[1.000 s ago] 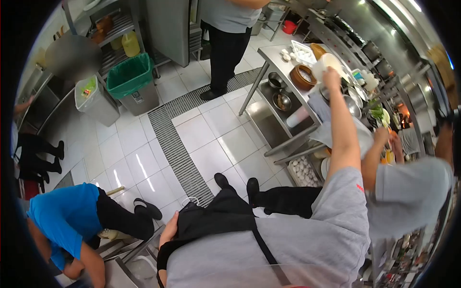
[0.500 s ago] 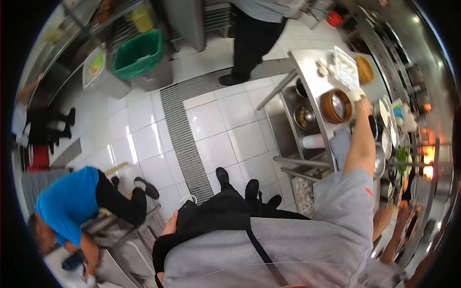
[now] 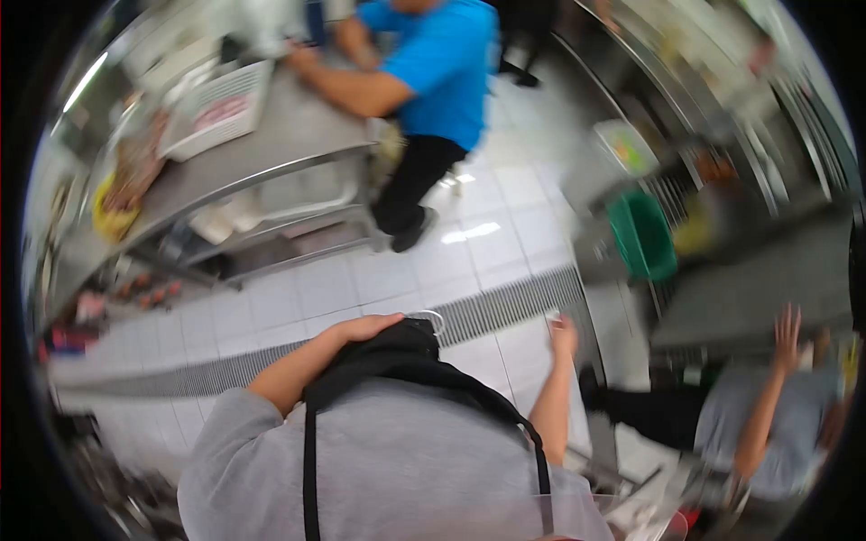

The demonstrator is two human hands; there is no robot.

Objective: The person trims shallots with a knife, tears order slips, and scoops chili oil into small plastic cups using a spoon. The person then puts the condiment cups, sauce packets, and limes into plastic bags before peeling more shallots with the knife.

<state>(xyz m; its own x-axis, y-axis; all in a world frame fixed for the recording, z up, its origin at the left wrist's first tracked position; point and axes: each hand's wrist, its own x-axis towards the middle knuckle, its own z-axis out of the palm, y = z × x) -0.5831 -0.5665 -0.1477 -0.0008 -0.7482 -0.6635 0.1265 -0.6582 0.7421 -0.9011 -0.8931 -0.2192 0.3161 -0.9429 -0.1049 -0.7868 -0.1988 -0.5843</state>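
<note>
My left hand is at my waist, closed against a black box-like thing at the front of my black apron. A white cord loop sticks out beside it. Some of the left fingers are hidden. My right hand is held out low over the floor, its fingers pinched together. A small white thing shows at its fingertips, too blurred to name.
Ahead on the left, a steel table bears a white basket with pinkish contents. A person in a blue shirt leans there. A green-lined bin stands right. Another person in grey raises a hand nearby.
My view has swung left, from the counter with the steamer basket toward the steel table. My right hand has come away from that counter. My left hand stays at my waist.
</note>
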